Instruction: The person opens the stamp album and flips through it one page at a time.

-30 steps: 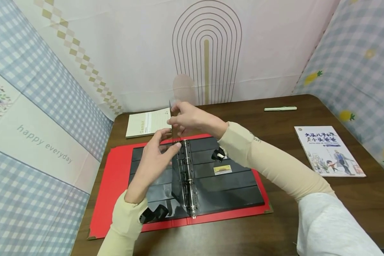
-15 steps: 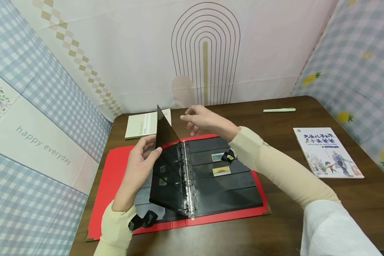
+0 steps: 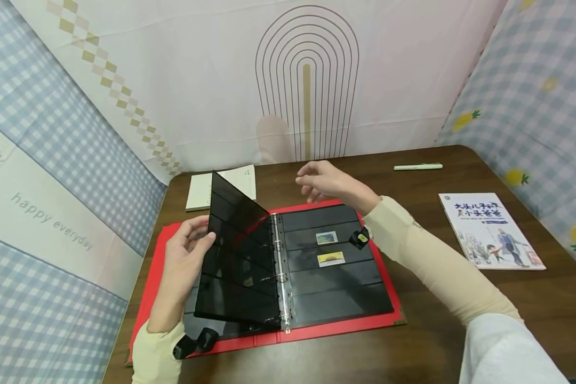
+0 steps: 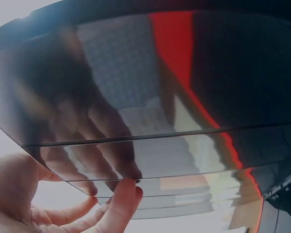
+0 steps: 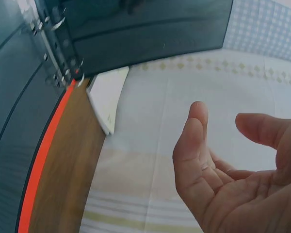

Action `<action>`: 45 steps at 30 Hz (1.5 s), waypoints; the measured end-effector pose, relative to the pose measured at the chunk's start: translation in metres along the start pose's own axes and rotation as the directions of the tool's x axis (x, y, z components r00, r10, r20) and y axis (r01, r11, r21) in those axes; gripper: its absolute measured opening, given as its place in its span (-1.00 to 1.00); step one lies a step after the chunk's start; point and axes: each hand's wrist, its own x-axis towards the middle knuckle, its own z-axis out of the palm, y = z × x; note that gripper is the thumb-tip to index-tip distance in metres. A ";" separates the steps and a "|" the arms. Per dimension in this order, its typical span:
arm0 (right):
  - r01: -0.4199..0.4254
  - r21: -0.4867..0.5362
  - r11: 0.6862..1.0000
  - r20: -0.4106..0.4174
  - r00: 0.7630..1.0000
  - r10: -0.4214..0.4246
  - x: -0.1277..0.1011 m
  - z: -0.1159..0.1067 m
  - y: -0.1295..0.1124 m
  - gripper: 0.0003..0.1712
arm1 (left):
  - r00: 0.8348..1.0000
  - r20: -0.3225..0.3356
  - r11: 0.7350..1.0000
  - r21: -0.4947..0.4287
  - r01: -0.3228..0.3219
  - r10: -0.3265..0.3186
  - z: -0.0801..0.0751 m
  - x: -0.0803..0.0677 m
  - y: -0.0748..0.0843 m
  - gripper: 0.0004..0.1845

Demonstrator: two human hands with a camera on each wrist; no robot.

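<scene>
A red ring binder (image 3: 343, 318) with black pocket pages lies spread on the table. My left hand (image 3: 184, 258) pinches the outer edge of one black page (image 3: 237, 250), which stands tilted up from the rings toward the left. In the left wrist view the thumb lies on the glossy face of this page, with the fingers behind it. My right hand (image 3: 328, 184) is raised above the binder's far edge, fingers loosely bent, nothing in it. On the right-hand page sit two stamps: a bluish stamp (image 3: 326, 238) and, below it, a yellow stamp (image 3: 331, 259).
Behind the binder at the left lies a cream notepad (image 3: 240, 178), partly hidden by the raised page. A pale green pen (image 3: 417, 167) is at the back right. Nearer on the right is a white picture book (image 3: 492, 230). Metal rings (image 3: 281, 277) run along the binder's spine.
My left hand has swung the black page leftward and lower. The right hand has let go of it and drawn back to the right, uncovering the bluish stamp.
</scene>
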 end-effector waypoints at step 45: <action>0.123 -0.221 0.967 0.007 0.992 -0.124 -0.006 -0.021 0.109 -0.34 | 0.963 -0.086 0.958 0.114 0.263 -0.254 -0.067 -0.026 -0.085 -0.60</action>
